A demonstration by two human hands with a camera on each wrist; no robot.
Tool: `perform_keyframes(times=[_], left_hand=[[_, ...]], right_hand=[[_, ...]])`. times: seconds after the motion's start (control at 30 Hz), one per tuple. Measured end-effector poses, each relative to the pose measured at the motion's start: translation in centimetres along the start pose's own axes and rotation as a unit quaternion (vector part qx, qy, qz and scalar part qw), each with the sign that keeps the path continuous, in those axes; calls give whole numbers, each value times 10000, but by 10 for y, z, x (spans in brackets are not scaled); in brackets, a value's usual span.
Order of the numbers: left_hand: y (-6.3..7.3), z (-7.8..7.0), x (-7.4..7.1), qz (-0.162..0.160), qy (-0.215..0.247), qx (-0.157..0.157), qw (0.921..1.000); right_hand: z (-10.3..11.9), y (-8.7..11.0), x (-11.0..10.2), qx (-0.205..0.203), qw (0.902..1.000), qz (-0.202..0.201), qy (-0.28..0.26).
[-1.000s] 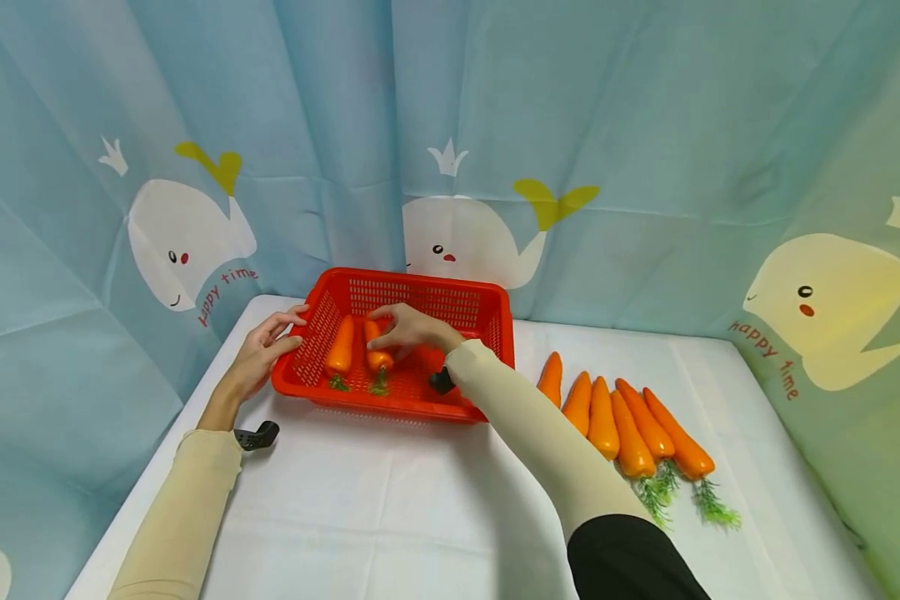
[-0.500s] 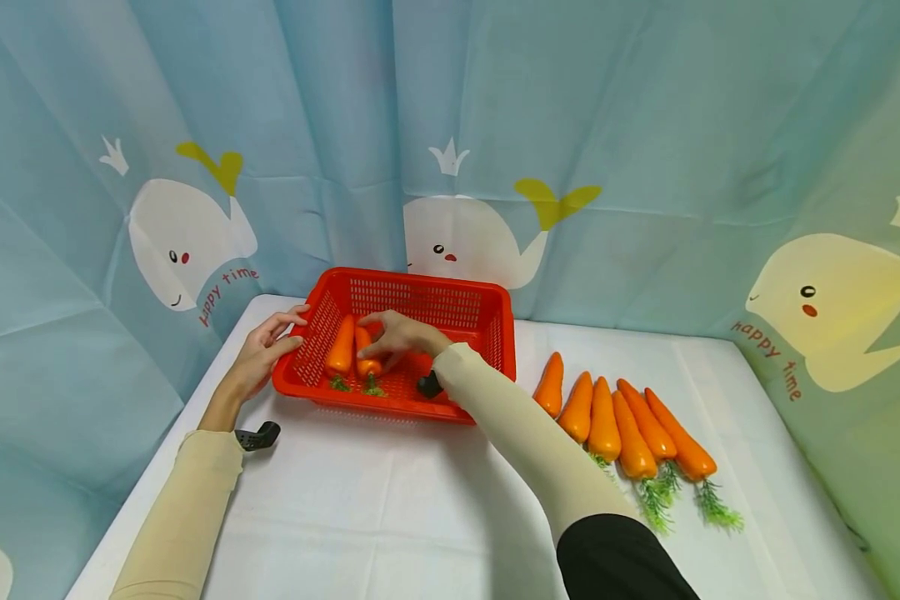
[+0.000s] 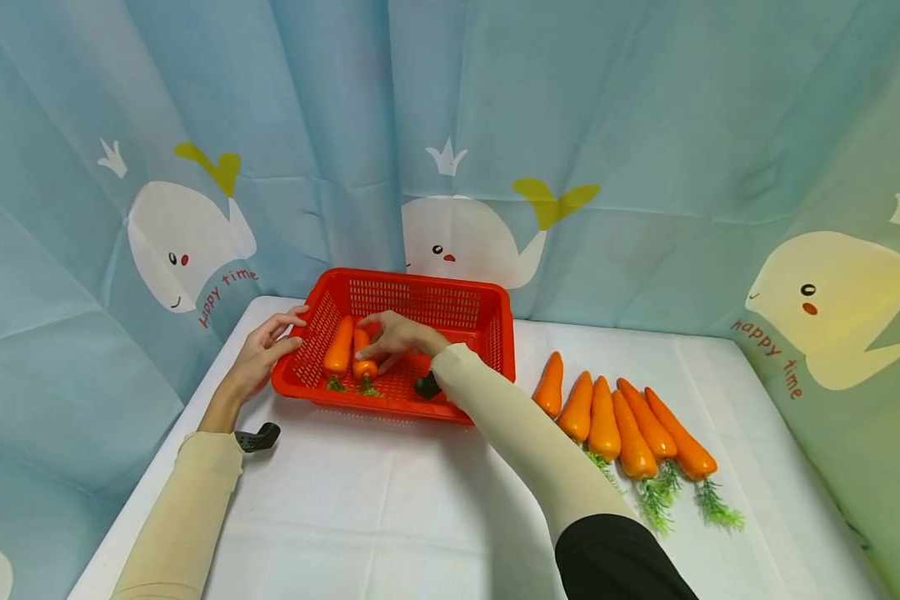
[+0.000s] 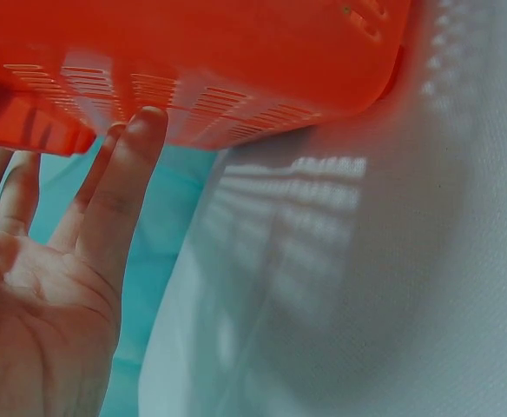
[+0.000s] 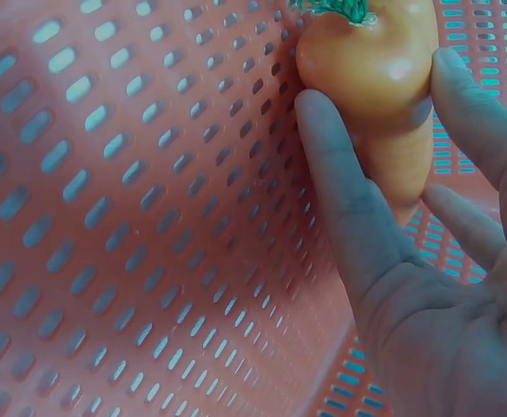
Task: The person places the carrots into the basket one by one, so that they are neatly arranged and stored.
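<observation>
**Carrot pinched beside its mate in red basket**

A right hand (image 3: 401, 335) reaches into a red basket (image 3: 390, 406) and pinches a carrot (image 3: 365, 367) between fingers and thumb, its green top (image 3: 367, 388) pointing nearward. The carrot sits inside the basket, at the right hand's fingertips; a companion carrot (image 3: 337, 354) lies just beside it, between the two hands. Whether the pair touch is hard to tell. The left hand (image 3: 258, 354) is spread at the basket's left end, fingers fairly straight and touching the plastic. Six loose carrots (image 3: 604, 425) lie on the white table (image 3: 390, 517), well to the right of the right hand, some partly behind its sleeve (image 3: 525, 425).

The step in hand looks to be lining up carrots in the basket, two in and six out. The next move would seem to call for the right hand to ease its pinch without nudging the companion, lift clear of the basket and swing right for the closest loose carrot, the left hand steadying.
</observation>
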State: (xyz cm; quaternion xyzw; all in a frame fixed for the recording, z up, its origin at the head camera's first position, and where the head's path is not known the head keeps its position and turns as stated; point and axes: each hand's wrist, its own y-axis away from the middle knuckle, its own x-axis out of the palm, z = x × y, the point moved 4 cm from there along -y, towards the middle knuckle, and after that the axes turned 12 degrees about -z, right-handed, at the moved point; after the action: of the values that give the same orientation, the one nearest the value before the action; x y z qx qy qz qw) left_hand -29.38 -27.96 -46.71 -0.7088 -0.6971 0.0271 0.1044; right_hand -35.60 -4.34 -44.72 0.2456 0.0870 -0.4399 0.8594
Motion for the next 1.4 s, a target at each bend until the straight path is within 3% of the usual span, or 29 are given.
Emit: perform_keyframes(times=[0.37,0.83,0.93,1.17,1.3,1.4], left_hand=[[2,0,2,-14,-57,-34,10000],[2,1,-1,-28,-35,85,10000],[3,1,-1,-18,-30,84,10000],[3,-2,0,62,34,70,10000],[3,-2,0,51,-32,24,10000],[3,-1,1,35,-53,3,10000]], right_hand=[[-2,1,-3,-9,9999,-44,137],[9,21,-24,-370,9911,96,1274],[13,29,-33,-508,9836,134,1724],[29,58,-54,-1013,9544,171,2802],[37,79,-66,-1485,9387,86,3110],[40,97,-74,-1834,9333,-88,3086]])
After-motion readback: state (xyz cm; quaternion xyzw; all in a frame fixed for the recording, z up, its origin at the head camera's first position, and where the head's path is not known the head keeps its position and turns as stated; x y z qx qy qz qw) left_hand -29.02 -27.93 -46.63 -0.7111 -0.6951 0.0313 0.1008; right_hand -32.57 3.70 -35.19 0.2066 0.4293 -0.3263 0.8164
